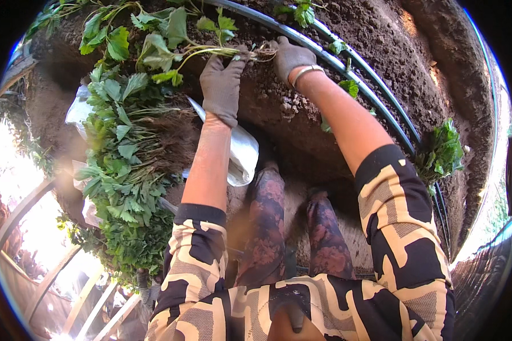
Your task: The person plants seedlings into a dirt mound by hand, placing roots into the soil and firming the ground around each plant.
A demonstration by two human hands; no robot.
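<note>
My left hand (222,87), in a grey-brown knit glove, grips a bare-root leafy seedling (202,50) by the base of its stems. The seedling lies sideways, leaves to the left and brown roots (264,52) to the right. My right hand (296,57), gloved alike, has its fingers curled at the root ends; whether it pinches them is hidden. Both hands are over the dark soil of a raised bed (358,34). Left of my left forearm lies a big pile of similar seedlings (123,162), their roots facing me.
Two drip hoses (354,76) run along the bed, with small plants (349,87) beside them. A leafy bunch (441,153) lies over the hoses at right. White plastic sheeting (243,155) is near my legs. Light-coloured slats (47,281) stand at lower left.
</note>
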